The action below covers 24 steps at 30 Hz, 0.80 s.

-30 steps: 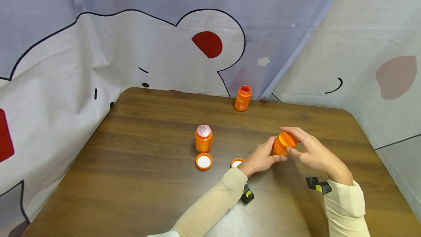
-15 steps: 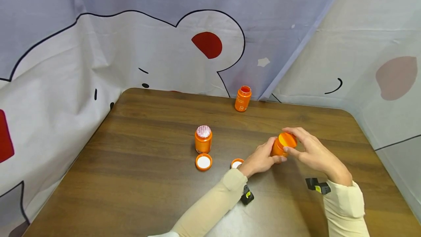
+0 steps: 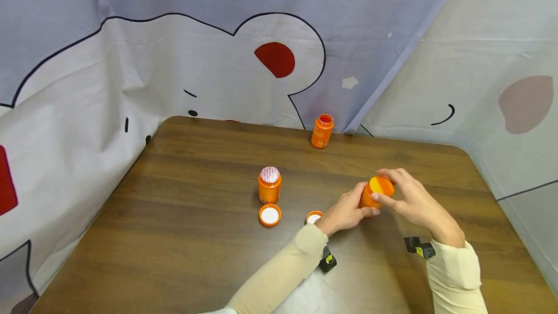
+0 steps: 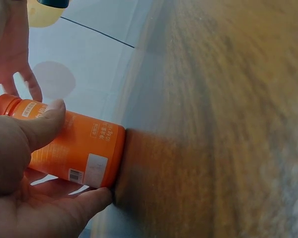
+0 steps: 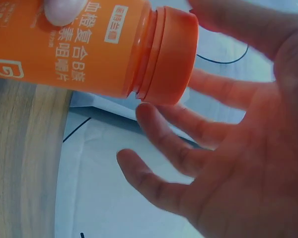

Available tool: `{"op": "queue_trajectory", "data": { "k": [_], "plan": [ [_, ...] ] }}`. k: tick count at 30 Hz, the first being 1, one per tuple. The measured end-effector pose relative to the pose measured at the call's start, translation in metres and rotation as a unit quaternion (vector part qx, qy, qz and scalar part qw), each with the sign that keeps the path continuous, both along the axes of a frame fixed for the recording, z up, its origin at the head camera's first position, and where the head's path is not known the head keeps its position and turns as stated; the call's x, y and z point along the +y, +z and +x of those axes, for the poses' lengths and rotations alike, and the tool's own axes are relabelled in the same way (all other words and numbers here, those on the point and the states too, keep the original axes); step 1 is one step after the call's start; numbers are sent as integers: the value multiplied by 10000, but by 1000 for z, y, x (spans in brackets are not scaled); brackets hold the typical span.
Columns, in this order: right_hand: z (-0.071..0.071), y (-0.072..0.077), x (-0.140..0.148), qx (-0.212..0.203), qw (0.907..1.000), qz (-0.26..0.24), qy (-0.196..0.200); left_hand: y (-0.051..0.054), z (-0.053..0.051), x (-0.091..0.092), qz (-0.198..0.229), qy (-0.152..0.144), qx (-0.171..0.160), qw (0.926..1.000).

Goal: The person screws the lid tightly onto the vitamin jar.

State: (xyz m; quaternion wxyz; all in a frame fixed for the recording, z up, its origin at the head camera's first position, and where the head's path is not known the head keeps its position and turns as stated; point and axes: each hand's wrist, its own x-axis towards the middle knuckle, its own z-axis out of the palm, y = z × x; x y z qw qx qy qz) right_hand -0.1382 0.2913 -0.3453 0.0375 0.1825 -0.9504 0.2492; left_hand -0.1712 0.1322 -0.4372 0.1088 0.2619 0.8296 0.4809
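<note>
My left hand (image 3: pixel 346 210) holds an orange supplement bottle (image 3: pixel 367 201) upright on the wooden table, thumb and fingers curled round its body. The bottle's base (image 4: pixel 116 158) touches the tabletop in the left wrist view. With thumb and fingers spread round its rim, my right hand (image 3: pixel 414 205) grips the orange screw cap (image 3: pixel 381 186) that sits on the bottle neck. In the right wrist view the cap (image 5: pixel 171 57) shows a thin gap beneath its lower edge, and the other fingers (image 5: pixel 159 188) extend loosely below it.
A second orange bottle (image 3: pixel 269 189) with a foil-sealed mouth stands left of my hands. Before it lies an upturned cap (image 3: pixel 270 215); another upturned cap (image 3: pixel 314 216) is partly hidden by my left wrist. An uncapped orange bottle (image 3: pixel 322 133) stands near the table's (image 3: pixel 196 159) back edge.
My right thumb has slid left along the near side of the cap, while the fingers on the far side have shifted slightly right. My left hand and the bottle have stayed in place.
</note>
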Motion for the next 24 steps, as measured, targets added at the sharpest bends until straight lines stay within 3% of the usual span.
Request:
{"op": "queue_trajectory", "data": {
  "k": [15,24],
  "plan": [
    [3,4,1,104,9981,-21,612,1,0,0,67,1,-10,10000],
    [4,4,2,63,9979,-42,641,1,1,-1,132,-20,-23,9999]
  ]
}}
